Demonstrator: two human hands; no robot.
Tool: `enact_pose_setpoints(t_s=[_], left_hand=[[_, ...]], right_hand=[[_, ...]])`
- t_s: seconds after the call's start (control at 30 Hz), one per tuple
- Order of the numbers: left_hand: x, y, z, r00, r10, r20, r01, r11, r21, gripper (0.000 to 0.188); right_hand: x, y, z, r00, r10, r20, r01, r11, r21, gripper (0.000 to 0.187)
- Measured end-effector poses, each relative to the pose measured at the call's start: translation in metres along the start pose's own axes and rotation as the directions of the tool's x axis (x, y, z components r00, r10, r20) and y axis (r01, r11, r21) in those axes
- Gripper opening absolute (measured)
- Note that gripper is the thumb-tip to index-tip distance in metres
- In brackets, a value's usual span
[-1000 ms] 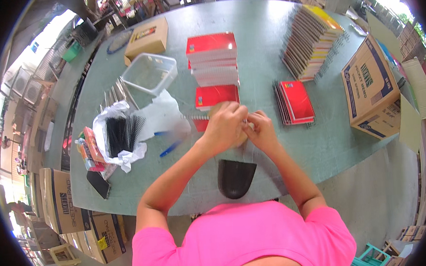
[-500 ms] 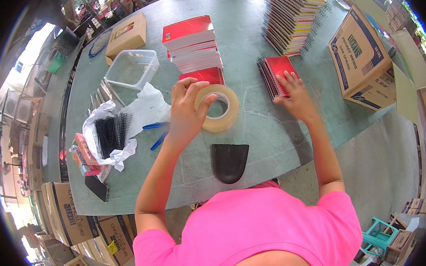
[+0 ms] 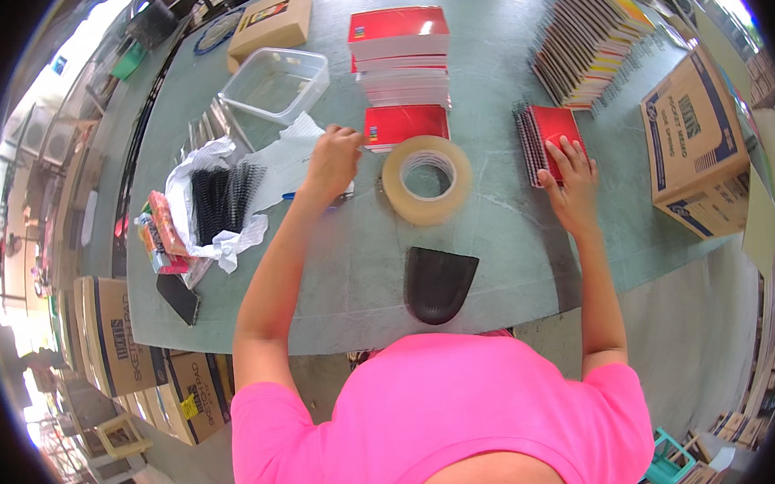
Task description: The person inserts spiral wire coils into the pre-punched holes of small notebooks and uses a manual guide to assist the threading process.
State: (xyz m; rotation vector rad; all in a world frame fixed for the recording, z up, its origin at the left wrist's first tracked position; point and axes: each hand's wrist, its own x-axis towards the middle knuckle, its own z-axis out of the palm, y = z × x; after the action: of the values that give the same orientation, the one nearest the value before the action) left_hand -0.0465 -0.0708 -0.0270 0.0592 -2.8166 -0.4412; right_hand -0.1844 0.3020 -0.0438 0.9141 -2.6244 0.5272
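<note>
My right hand (image 3: 570,189) lies with its fingers stretched out on a small pile of red spiral-bound notebooks (image 3: 557,124), their black coils on the left side. At the left edge of a low stack of red-covered pads (image 3: 406,125), my left hand (image 3: 333,164) has its fingers curled together. What they hold, if anything, is hidden. Behind the low stack stands a taller stack of red-covered pads (image 3: 399,35) with white page edges. A big roll of clear tape (image 3: 393,185) rests in front of the low stack. Closer to me lies a black, rounded block (image 3: 440,283).
A tall stack of spiral notebooks (image 3: 587,43) stands far right, beside an open cardboard box (image 3: 693,138). Leftward are a clear plastic tub (image 3: 284,98), a brown box (image 3: 273,22), black binding coils (image 3: 219,203) in white paper, and a dark phone-like slab (image 3: 178,298).
My left hand has moved from beside the tape to the low red stack's left edge, its fingers curling in. My right hand stays on the spiral notebooks. The whole view has shifted.
</note>
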Motion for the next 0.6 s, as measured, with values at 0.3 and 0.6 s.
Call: enact_pose_setpoints(t_s=[0.3, 0.6], left_hand=[[0.009, -0.008, 0.058, 0.970, 0.234, -0.073, -0.201, 0.930, 0.307, 0.036], [-0.002, -0.004, -0.001, 0.972, -0.006, -0.236, 0.033, 0.993, 0.112, 0.024]], right_hand=[[0.009, -0.008, -0.015, 0.996, 0.056, 0.067, -0.057, 0.998, 0.017, 0.059], [0.035, -0.009, -0.029, 0.993, -0.019, -0.118, 0.045, 0.975, 0.217, 0.054]])
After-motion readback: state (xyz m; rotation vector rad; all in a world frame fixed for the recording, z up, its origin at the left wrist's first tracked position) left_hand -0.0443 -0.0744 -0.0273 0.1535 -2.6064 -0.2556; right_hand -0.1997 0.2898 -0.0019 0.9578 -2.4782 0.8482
